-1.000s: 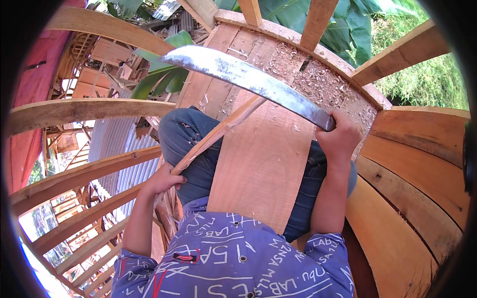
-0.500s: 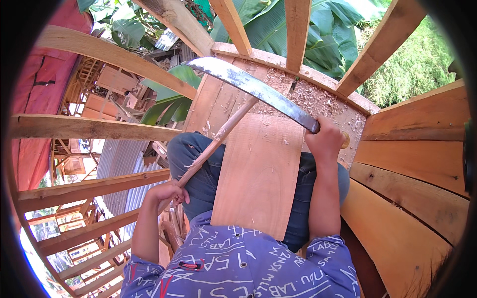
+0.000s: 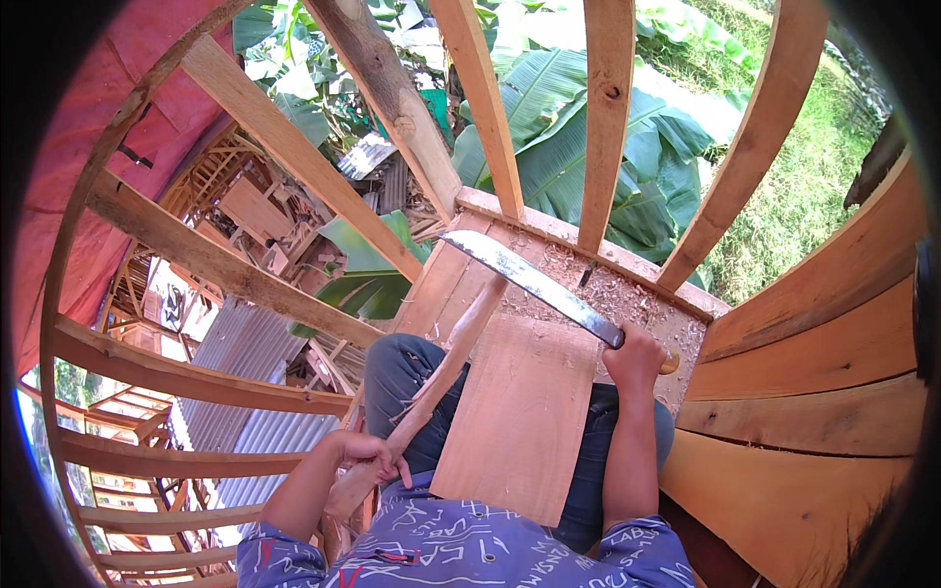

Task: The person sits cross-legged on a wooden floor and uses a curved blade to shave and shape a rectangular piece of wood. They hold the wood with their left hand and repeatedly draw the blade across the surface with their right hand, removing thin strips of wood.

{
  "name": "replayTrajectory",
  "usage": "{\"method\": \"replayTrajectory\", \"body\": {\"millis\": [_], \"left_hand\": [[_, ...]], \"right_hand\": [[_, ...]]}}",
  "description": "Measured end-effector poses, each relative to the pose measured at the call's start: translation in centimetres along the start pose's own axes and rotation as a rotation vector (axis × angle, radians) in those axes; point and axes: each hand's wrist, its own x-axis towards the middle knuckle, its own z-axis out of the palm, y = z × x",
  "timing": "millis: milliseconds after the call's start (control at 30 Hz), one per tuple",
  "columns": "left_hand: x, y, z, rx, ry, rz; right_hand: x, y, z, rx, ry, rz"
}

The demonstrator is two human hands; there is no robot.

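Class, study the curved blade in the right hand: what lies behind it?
Planks strewn with shavings show on both sides of the blade; a pale stick reaches its lower edge. Whatever lies directly behind the metal is covered.

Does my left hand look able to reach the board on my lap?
Probably yes: the board lies close by the left hand, its near left corner uncovered, though that hand may need to release the stick.

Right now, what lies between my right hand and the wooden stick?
The head view shows the long metal blade and the flat wooden board between them.
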Motion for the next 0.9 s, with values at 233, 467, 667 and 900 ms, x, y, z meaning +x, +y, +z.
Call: {"method": "replayTrajectory", "body": {"millis": [233,467,667,900], "left_hand": [[-1.3,2.6,7.5,0.770,0.814,-0.218],[-5.8,5.8,15.2,1.094,1.357,0.521],[-9.2,12.0,21.7,1.491,1.195,1.146],[-6.6,10.4,27.1,0.889,0.368,1.979]], "right_hand": [[0.0,0.6,-0.6,-0.020,-0.008,0.049],[-0.1,-0.3,-0.6,-0.013,-0.053,0.064],[-0.2,0.4,-0.7,-0.013,-0.048,0.055],[-0.2,0.0,0.1,-0.051,-0.067,0.035]]}}
